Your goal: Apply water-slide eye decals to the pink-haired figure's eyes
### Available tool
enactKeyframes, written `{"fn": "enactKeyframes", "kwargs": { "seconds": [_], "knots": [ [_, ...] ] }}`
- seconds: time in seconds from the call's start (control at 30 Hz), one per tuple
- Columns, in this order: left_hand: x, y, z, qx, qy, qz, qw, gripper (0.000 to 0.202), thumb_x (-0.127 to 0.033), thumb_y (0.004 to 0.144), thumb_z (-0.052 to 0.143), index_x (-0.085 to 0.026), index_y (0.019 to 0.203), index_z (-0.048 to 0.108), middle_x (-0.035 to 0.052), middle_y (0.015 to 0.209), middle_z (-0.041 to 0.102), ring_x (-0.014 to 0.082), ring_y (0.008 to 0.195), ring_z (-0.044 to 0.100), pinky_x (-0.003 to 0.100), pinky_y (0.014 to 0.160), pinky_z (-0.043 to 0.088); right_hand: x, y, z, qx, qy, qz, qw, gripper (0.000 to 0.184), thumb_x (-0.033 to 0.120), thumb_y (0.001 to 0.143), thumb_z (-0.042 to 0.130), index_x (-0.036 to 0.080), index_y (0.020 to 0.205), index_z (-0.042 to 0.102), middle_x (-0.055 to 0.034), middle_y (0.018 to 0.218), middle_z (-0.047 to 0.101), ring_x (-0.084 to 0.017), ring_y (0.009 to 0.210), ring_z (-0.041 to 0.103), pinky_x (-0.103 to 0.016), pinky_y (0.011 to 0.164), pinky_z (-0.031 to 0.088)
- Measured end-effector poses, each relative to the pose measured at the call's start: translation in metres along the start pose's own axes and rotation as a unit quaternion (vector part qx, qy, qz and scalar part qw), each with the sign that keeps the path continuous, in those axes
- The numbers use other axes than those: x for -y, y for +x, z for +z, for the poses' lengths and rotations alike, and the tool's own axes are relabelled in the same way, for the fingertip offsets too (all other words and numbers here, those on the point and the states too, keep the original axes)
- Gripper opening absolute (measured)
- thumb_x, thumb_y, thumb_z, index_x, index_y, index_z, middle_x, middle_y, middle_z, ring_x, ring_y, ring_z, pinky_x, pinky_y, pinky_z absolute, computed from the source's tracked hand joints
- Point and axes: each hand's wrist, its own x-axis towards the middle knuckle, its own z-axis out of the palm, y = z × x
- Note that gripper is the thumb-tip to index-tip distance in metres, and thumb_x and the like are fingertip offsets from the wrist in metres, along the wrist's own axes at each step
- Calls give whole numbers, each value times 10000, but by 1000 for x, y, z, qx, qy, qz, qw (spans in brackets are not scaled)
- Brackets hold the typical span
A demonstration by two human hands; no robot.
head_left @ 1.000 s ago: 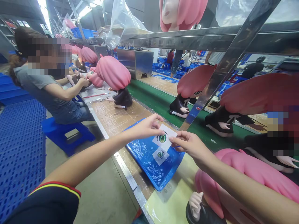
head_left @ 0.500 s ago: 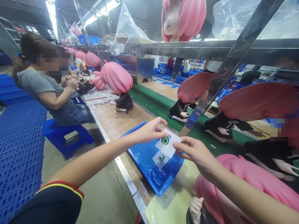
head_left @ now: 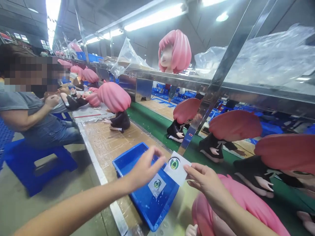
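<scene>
My right hand (head_left: 204,180) pinches the edge of a small white card (head_left: 177,167) printed with a green eye. My left hand (head_left: 145,168) has its fingers curled at the card's left edge, thumb and forefinger close together; whether it still touches the card is unclear. Both hands hover above a blue tray (head_left: 137,183) holding water and a second eye card (head_left: 157,185). A pink-haired doll (head_left: 231,206) lies right under my right forearm.
Pink-haired dolls stand along the green conveyor belt (head_left: 150,123); one doll (head_left: 115,105) sits on the wooden bench. A doll head (head_left: 174,50) rests on the steel shelf beside plastic bags. A person in a grey shirt (head_left: 27,111) sits on a blue stool at left.
The view has tilted up and shifted. My left hand's fingers have curled in from the card's top toward its left edge. My right hand still holds the card.
</scene>
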Motion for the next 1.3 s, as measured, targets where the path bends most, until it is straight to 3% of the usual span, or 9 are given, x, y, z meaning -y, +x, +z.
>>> {"fn": "enactKeyframes", "kwargs": {
  "seconds": [0.2,0.33,0.47,0.6,0.73,0.87,1.03,1.13,1.3],
  "knots": [
    [13,-69,76,192,-59,141,969,575,-735,965,369,-237,1100,624,86,1018,709,226,915,661,339,851,515,-8,-48,-56,-95,32,-16,995,556,692,663,841,189,751,621,-24,763,572,-142,704,521,-270,679,507],
    [26,-83,125,158,-98,174,967,434,-626,1013,358,-256,1065,578,74,953,611,228,915,557,353,818,463,-18,-83,-85,-143,43,-1,989,589,696,639,856,179,881,710,-73,907,658,-173,838,592,-268,774,527],
    [24,-88,150,121,-129,215,960,263,-471,1032,398,-267,1082,557,50,875,525,216,837,493,330,707,421,-26,-116,-103,-170,37,15,985,607,691,633,867,141,840,716,-92,893,683,-147,780,586,-246,740,516],
    [-2,-96,166,156,-158,286,932,243,-428,1009,476,-278,1191,531,91,963,601,242,905,532,321,669,465,-35,-148,-116,-188,30,33,981,631,692,629,864,136,897,731,-101,912,712,-167,784,638,-268,759,538],
    [-34,-106,184,182,-185,196,946,302,-457,994,484,-329,1266,510,134,1213,644,317,1112,554,370,703,544,-51,-174,-130,-207,29,64,976,624,692,664,840,141,933,723,-90,864,716,-181,739,660,-286,716,550],
    [-39,-92,198,175,-230,238,927,326,-397,1022,465,-289,1328,501,155,1158,646,287,1073,623,394,768,622,-71,-186,-140,-231,30,99,967,613,690,626,859,148,847,677,-79,836,705,-203,760,670,-305,711,561],
    [-28,-55,208,173,-227,230,930,321,-74,1005,428,-233,1268,521,89,1011,645,188,1017,643,322,874,607,-87,-189,-148,-288,33,123,949,671,706,620,846,180,957,600,-34,759,680,-189,722,657,-301,682,542],
    [-28,-36,217,136,-144,299,933,314,-29,949,504,-179,1222,547,97,1130,611,182,1149,584,307,979,533,-90,-188,-151,-308,43,125,942,718,714,631,835,211,1011,490,-6,713,672,-193,689,661,-308,679,535],
    [-34,-15,235,146,34,381,912,265,-178,982,533,-168,1243,579,153,1423,470,298,1357,430,474,1140,356,-89,-183,-155,-331,56,120,934,776,697,652,842,232,1073,385,-24,759,703,-207,696,674,-306,665,531]
  ]
}}
